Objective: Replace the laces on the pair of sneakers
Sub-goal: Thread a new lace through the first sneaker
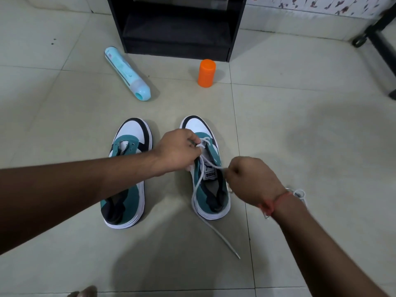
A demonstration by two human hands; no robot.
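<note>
Two teal, white and black sneakers stand side by side on the tiled floor, toes pointing away from me. The left sneaker (pixel 128 166) has bare eyelets and no lace. A white lace (pixel 198 183) runs through the front eyelets of the right sneaker (pixel 211 189). My left hand (pixel 177 150) reaches across and pinches the lace near the front eyelets. My right hand (pixel 249 180) pinches the other strand beside the tongue. One loose lace end trails over the floor toward me. Another white lace (pixel 300 194) lies bunched behind my right wrist.
A light-blue spray can (pixel 126 73) lies on its side at the back left. An orange cap (pixel 206 73) stands near a black cabinet (pixel 175 26). A black furniture leg (pixel 379 41) crosses the back right. Pale floor tiles (pixel 64 116) surround the shoes.
</note>
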